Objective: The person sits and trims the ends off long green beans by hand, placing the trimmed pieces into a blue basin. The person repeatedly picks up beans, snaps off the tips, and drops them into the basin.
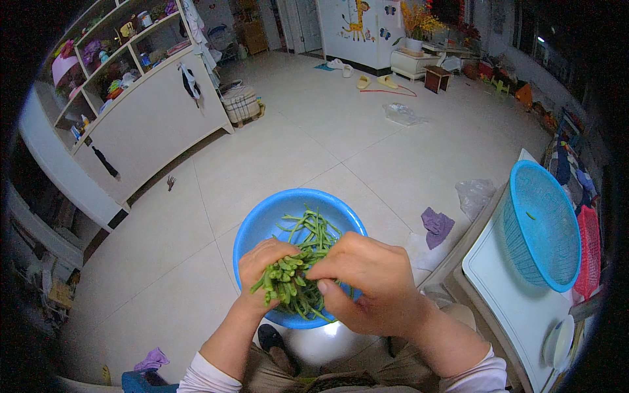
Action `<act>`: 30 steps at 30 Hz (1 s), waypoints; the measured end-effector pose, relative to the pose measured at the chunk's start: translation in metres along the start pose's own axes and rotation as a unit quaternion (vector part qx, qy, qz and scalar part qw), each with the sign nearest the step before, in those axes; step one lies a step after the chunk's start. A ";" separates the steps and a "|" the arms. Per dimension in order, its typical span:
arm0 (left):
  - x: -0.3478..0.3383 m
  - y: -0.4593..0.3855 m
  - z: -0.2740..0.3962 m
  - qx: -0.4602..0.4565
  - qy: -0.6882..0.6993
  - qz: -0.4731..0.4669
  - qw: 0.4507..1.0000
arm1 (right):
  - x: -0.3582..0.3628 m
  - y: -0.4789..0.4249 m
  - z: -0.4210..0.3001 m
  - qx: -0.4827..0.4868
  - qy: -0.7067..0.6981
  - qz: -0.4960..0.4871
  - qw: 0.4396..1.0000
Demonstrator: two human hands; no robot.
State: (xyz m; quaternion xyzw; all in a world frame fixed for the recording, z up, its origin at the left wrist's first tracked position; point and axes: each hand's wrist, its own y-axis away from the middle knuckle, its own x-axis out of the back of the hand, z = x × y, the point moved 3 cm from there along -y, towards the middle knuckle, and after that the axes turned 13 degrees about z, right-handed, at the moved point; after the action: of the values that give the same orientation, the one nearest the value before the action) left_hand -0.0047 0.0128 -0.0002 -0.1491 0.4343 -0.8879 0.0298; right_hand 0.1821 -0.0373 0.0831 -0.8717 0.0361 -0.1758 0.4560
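A thick bunch of long green beans (290, 277) is gripped in my left hand (263, 267), its ends pointing towards me. My right hand (368, 285) is at the right side of the bunch, thumb and forefinger close together by the bean ends; whether a bean is pinched between them I cannot tell. Beneath both hands a blue plastic basin (253, 216) stands at my feet, with more long green beans (317, 228) lying in it. My hands hide part of the basin's contents.
On the right, a turquoise plastic colander (543, 221) with one small green piece stands on a white-topped table (501, 294), near a white bowl (558, 341). A purple cloth (436, 227) and clear plastic bags (475, 196) lie on the floor. A shelf cabinet (152, 113) stands at left.
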 end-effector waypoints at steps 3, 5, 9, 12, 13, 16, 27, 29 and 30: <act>-0.003 -0.005 0.004 -0.022 -0.001 -0.019 1.000 | -0.004 0.002 0.000 -0.007 0.042 0.003 0.999; -0.004 -0.007 0.007 -0.044 0.003 -0.012 0.999 | -0.004 0.002 -0.002 -0.024 0.066 -0.016 0.997; -0.004 -0.007 0.010 -0.059 -0.016 0.001 0.998 | -0.010 0.006 -0.001 -0.053 0.138 -0.036 0.988; -0.001 -0.003 0.008 -0.057 -0.042 0.001 0.997 | -0.011 0.007 0.001 -0.067 0.129 -0.049 0.988; -0.002 -0.004 0.008 -0.055 -0.036 -0.003 0.998 | -0.011 0.007 0.001 -0.076 0.120 -0.047 0.989; -0.008 -0.008 0.010 -0.057 -0.029 -0.016 0.998 | -0.010 0.008 0.002 -0.089 0.102 -0.045 0.990; 0.005 -0.003 -0.001 0.104 -0.088 0.044 0.990 | 0.006 0.003 0.028 -0.200 -0.128 0.161 0.958; 0.008 -0.005 0.003 0.176 -0.050 0.052 0.982 | 0.001 0.006 0.033 -0.244 -0.167 0.148 0.944; 0.009 -0.007 0.005 0.165 -0.092 0.036 0.981 | -0.002 0.009 0.036 -0.259 -0.165 0.133 0.942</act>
State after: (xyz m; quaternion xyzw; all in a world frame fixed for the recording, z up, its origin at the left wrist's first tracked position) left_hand -0.0110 0.0114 0.0101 -0.2074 0.2827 -0.9280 0.1261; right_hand 0.1932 -0.0134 0.0564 -0.9639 0.1200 0.0478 0.2329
